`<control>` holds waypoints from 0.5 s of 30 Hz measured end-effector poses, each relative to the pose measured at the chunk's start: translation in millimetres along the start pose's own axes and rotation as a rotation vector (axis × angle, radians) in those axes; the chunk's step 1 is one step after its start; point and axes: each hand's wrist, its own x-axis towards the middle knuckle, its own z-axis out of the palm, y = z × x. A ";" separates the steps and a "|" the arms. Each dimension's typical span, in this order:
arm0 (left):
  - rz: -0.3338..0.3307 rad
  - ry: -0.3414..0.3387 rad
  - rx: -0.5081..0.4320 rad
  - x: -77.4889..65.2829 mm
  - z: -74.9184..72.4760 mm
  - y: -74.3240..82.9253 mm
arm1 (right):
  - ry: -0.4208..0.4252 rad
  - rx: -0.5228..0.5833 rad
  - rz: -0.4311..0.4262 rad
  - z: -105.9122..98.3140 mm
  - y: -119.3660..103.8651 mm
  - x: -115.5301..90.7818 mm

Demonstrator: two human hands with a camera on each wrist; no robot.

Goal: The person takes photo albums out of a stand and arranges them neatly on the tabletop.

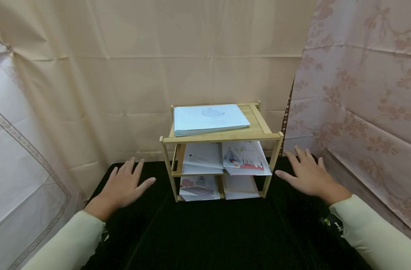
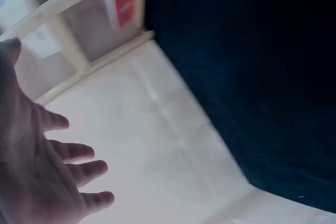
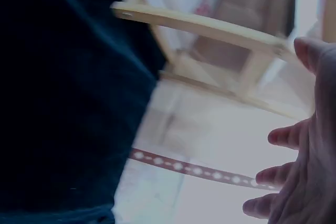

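Note:
A small three-tier wooden rack stands at the back of the dark table. On its top board lies a thick white book with a whale drawing. The middle tier holds a mostly white booklet and, beside it, an illustrated booklet. Two more lie below: one with a printed picture and a paler one. My left hand is spread in the air left of the rack, holding nothing. On the rack's right side, my right hand is likewise spread, fingers apart, also holding nothing.
Dark cloth covers the table in front of the rack. A beige curtain hangs close behind it. White cloth hangs at the left, and a floral curtain at the right.

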 end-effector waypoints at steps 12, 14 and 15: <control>0.056 0.303 -0.202 21.4 -80.5 31.9 | 0.438 0.279 -0.094 -71.2 -25.5 19.3; 0.059 0.328 -0.227 24.7 -89.2 38.7 | 0.490 0.281 -0.109 -79.1 -31.1 22.4; 0.061 0.337 -0.235 26.3 -92.9 41.7 | 0.508 0.274 -0.112 -82.5 -33.8 23.9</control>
